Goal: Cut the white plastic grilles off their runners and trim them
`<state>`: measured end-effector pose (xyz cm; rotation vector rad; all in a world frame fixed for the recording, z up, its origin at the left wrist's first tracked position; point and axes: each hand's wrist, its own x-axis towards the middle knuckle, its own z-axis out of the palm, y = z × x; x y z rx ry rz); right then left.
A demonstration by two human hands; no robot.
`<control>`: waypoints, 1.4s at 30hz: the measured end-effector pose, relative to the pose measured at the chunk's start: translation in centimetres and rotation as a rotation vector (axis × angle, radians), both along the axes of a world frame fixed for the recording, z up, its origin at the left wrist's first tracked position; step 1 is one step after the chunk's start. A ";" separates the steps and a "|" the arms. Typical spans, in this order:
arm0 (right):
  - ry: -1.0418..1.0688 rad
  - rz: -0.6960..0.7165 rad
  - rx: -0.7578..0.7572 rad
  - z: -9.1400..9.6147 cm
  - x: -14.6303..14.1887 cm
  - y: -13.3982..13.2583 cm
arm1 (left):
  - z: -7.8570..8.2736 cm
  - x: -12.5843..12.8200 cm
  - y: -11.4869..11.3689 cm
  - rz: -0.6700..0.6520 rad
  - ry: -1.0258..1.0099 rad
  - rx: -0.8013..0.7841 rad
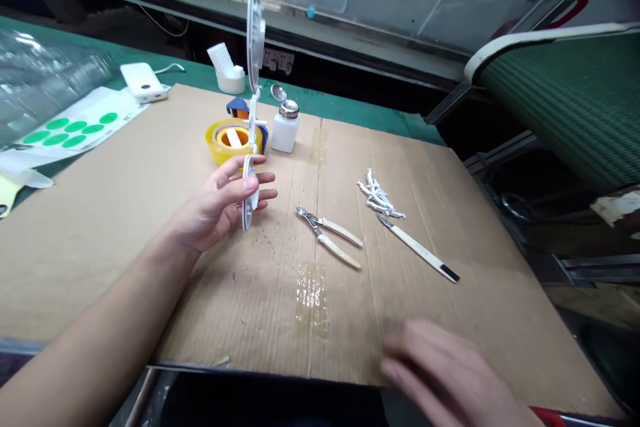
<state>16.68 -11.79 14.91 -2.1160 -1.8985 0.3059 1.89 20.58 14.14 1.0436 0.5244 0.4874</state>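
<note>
Hands first, please: what is each one doing?

Left hand (215, 203) is gripping a thin white plastic moulded piece (255, 33), with the fingers curling around its lower end. Right hand (440, 373) is blurred, but it is staying open, with loose fingers, just above the front edge of the cardboard sheet (300, 320).

And where is the plastic piece standing, exactly?

It is rising upright out of the left hand, edge-on to the camera, near the middle of the sheet and well apart from the right hand. Behind it, a roll of yellow tape (220, 140) is sitting near the back edge.

What is lying nearest to the right hand?

Side cutters with cream handles (327, 237) and a craft knife (417, 247) are lying toward the middle of the sheet, and they are not touching each other. Small white plastic offcuts (377, 195) are piled just behind the knife blade.

What is standing along the back edge?

A white pump bottle with a metal top (285, 123) is standing beside the tape. Toward the back left corner, a sheet of green round stickers (75, 130) is lying on the green bench mat (150, 63).
</note>
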 end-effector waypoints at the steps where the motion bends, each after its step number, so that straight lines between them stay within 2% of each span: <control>1: -0.158 -0.028 0.079 0.6 0.2 2.2 | -0.1 0.0 0.1 -0.005 -0.003 -0.001; 2: -0.282 -0.061 0.102 0.8 0.4 4.2 | -0.1 0.0 0.1 -0.010 -0.008 -0.003; 4: -0.387 -0.114 0.077 0.2 0.9 7.4 | -0.3 -0.1 0.3 -0.016 -0.011 -0.007; 8: -0.457 -0.130 0.075 -2.1 1.6 10.8 | -0.5 -0.1 0.4 -0.018 -0.044 -0.058; 11: -0.447 -0.113 0.109 -2.6 1.9 11.5 | -0.8 0.0 0.4 -0.043 -0.093 -0.117; 16: -0.305 -0.063 0.151 -1.5 2.7 11.4 | -0.8 0.1 0.4 -0.067 -0.122 -0.150; 19: -0.231 -0.088 0.153 -1.3 3.1 11.6 | -0.6 0.1 0.4 -0.079 -0.143 -0.162; 23: -0.273 -0.130 0.157 -2.3 3.2 12.2 | -0.5 0.0 0.4 -0.071 -0.167 -0.165; 26: -0.321 -0.111 0.158 -3.3 3.3 12.2 | -0.6 0.0 0.5 -0.065 -0.182 -0.166; 30: -0.397 -0.038 0.156 -3.4 3.6 12.0 | -0.7 0.0 0.5 -0.067 -0.193 -0.171; 34: -0.427 0.057 0.184 -1.5 2.6 12.4 | -0.5 0.1 0.5 -0.047 -0.200 -0.178; 36: -0.330 0.176 0.271 -0.3 0.9 13.0 | -0.4 0.2 0.4 -0.033 -0.200 -0.181; 38: -0.135 0.337 0.304 0.7 -1.2 13.8 | -0.3 0.2 0.3 -0.022 -0.199 -0.182; 40: 0.047 0.471 0.226 1.2 -3.3 14.7 | -0.2 0.2 0.2 -0.016 -0.195 -0.178; 42: 0.140 0.543 0.123 1.1 -4.9 15.6 | -0.1 0.1 0.1 -0.012 -0.190 -0.172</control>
